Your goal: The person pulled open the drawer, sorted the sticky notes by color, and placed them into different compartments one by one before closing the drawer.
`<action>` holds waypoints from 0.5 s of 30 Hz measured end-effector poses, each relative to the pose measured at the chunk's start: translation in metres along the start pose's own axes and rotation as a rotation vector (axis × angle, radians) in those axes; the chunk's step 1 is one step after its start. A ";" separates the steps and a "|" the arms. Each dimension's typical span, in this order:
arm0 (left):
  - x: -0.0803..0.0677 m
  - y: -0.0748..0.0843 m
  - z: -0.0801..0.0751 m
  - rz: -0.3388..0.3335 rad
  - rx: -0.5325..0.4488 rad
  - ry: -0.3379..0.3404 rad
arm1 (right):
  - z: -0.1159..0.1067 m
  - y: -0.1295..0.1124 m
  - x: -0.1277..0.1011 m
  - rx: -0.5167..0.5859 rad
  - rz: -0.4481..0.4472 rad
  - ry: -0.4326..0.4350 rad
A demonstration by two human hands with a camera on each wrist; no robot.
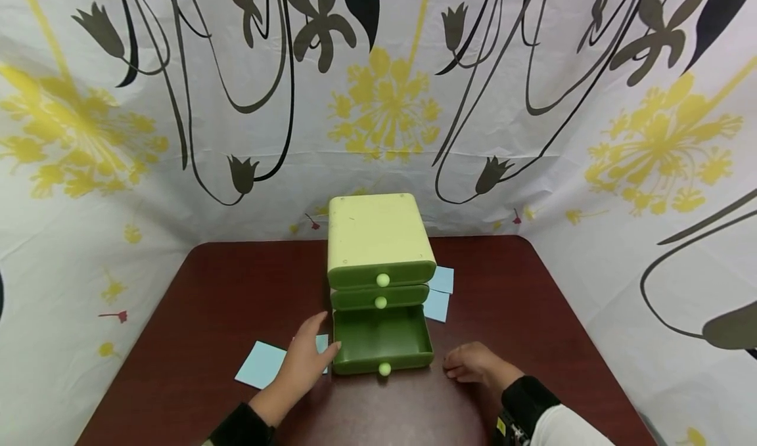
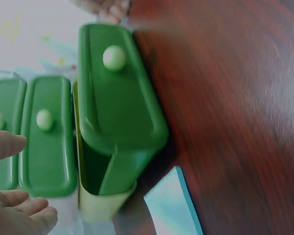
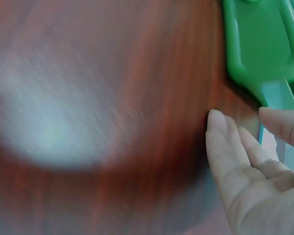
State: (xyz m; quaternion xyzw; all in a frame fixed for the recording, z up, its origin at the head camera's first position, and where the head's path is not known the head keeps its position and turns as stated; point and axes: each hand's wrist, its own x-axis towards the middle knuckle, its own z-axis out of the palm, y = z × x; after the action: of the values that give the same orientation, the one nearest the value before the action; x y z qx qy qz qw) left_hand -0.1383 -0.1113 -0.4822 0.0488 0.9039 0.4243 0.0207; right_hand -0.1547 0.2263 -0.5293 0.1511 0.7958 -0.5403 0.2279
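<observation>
A small light-green cabinet (image 1: 377,236) with three dark-green drawers stands mid-table. Its bottom drawer (image 1: 381,337) is pulled out and looks empty; the two upper drawers (image 1: 380,290) are closed. My left hand (image 1: 304,360) hovers at the drawer's left front corner with relaxed fingers, above a blue paper note (image 1: 260,365). It holds nothing, and the left wrist view shows its fingers (image 2: 19,215) beside the drawer front (image 2: 120,98). My right hand (image 1: 470,364) rests on the table right of the drawer, its fingers (image 3: 225,147) loose and empty.
Two more blue notes (image 1: 440,291) lie right of the cabinet. A dark red-brown table (image 1: 532,314) carries everything. A flower-patterned cloth (image 1: 177,137) hangs close behind and on both sides. A blue note (image 2: 173,205) lies beside the drawer in the left wrist view.
</observation>
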 end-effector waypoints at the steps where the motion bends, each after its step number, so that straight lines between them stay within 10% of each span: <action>1: -0.002 0.002 0.002 0.009 -0.003 -0.011 | -0.003 -0.001 0.003 -0.010 -0.016 0.016; 15: -0.022 0.029 0.032 0.190 0.068 -0.184 | -0.016 -0.018 0.041 -0.161 -0.190 0.270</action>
State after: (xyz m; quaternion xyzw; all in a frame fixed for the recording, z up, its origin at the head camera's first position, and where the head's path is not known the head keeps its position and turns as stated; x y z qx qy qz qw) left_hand -0.1116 -0.0709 -0.4807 0.1735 0.9035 0.3870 0.0616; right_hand -0.2019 0.2347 -0.5318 0.1274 0.8706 -0.4687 0.0782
